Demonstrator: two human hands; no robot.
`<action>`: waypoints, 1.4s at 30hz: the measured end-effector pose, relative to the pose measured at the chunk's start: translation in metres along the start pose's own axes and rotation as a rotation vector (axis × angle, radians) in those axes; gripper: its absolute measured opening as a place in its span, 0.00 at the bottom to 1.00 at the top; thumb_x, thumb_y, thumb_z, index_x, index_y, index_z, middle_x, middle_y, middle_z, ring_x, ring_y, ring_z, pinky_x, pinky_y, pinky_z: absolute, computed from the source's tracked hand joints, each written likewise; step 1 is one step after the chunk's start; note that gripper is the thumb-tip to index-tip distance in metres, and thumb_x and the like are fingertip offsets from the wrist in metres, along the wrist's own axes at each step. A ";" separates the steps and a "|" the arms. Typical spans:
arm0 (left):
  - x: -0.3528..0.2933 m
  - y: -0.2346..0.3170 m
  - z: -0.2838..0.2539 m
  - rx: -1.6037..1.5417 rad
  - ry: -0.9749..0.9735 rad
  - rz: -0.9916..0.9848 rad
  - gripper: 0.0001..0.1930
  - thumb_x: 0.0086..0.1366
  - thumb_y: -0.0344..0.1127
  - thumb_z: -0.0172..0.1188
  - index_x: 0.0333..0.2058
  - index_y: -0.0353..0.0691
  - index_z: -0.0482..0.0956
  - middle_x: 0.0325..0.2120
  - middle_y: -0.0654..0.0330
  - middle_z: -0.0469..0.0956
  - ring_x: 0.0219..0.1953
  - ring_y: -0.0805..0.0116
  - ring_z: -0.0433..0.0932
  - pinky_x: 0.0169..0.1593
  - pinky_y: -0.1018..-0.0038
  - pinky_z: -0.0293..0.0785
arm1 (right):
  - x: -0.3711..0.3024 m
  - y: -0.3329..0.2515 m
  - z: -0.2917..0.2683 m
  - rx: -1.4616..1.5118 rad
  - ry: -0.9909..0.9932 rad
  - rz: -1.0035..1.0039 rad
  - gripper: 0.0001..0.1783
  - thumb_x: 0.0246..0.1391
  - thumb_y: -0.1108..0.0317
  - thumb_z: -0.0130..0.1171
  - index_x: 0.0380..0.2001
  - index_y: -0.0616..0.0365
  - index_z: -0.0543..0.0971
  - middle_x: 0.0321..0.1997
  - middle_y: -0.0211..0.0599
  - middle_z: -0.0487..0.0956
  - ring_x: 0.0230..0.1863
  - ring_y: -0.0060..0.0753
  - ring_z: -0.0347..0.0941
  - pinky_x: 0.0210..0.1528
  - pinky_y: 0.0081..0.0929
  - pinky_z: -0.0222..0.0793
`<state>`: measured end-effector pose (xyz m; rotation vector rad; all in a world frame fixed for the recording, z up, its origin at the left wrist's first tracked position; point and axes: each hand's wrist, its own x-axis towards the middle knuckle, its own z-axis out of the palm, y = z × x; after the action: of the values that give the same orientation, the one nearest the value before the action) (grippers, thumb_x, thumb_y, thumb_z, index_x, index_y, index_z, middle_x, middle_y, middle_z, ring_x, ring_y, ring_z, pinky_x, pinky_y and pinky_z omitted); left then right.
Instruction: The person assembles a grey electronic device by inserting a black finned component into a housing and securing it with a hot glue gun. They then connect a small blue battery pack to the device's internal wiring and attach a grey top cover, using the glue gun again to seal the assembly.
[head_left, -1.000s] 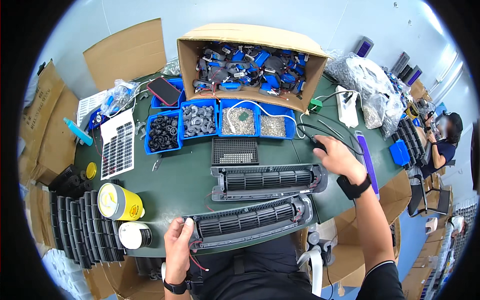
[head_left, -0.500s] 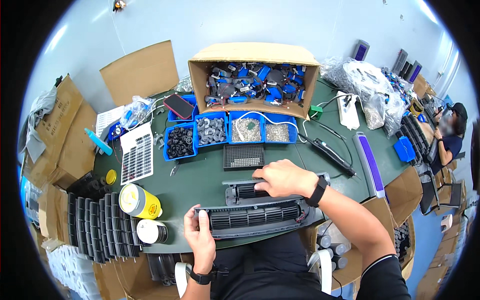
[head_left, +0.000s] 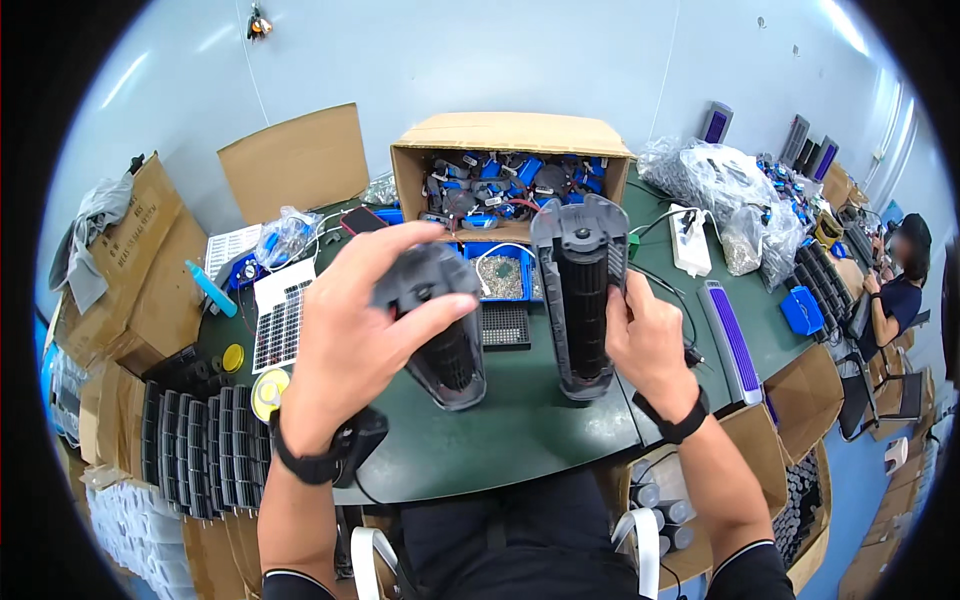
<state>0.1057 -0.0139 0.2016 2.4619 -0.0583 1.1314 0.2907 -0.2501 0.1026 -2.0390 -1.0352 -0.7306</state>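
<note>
Two long dark grey tower-fan housings with black ribbed fan rollers inside stand on end over the green table. My left hand [head_left: 345,335] grips the top of the left housing [head_left: 445,360], with thumb and fingers around its end. That housing leans and looks blurred by motion. Beside it, the right housing [head_left: 582,290] is nearly upright, its inner side turned toward me. My right hand [head_left: 648,335] is closed on the right edge of this one, thumb at the front. The fingers behind each housing are partly hidden.
Behind the housings are a cardboard box [head_left: 515,133] of blue-and-grey motors, blue parts bins [head_left: 502,278] and a black grid tray [head_left: 506,327]. Fan rollers [head_left: 210,450] are stacked at left. A purple-fronted unit [head_left: 730,340] lies at right. A co-worker [head_left: 905,280] sits far right.
The two housings lay flat near the table's front edge; now they are raised on end, side by side. My left hand has moved up and forward to the left housing's top.
</note>
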 end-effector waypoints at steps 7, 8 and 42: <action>0.018 -0.011 0.042 -0.177 -0.106 -0.198 0.31 0.58 0.43 0.79 0.56 0.35 0.80 0.47 0.49 0.85 0.47 0.58 0.85 0.51 0.65 0.80 | -0.035 -0.004 0.023 0.102 0.156 0.169 0.13 0.62 0.79 0.59 0.50 0.66 0.77 0.26 0.50 0.81 0.24 0.52 0.81 0.25 0.40 0.74; 0.017 -0.009 0.042 -0.186 -0.105 -0.236 0.32 0.58 0.43 0.78 0.58 0.35 0.79 0.47 0.49 0.85 0.48 0.58 0.85 0.53 0.65 0.80 | -0.036 -0.005 0.021 0.147 0.150 0.198 0.13 0.62 0.79 0.59 0.50 0.67 0.77 0.27 0.51 0.82 0.25 0.52 0.82 0.26 0.39 0.75; -0.099 -0.002 0.110 0.028 0.172 -0.384 0.05 0.71 0.28 0.64 0.40 0.31 0.84 0.25 0.52 0.86 0.25 0.67 0.87 0.29 0.73 0.81 | -0.045 -0.033 0.003 0.384 0.245 -0.029 0.10 0.52 0.82 0.72 0.37 0.61 0.87 0.35 0.39 0.88 0.28 0.34 0.79 0.32 0.27 0.73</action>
<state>0.1191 -0.0694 0.0652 2.2562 0.4636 1.1657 0.2405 -0.2536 0.0795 -1.5684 -0.9776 -0.7136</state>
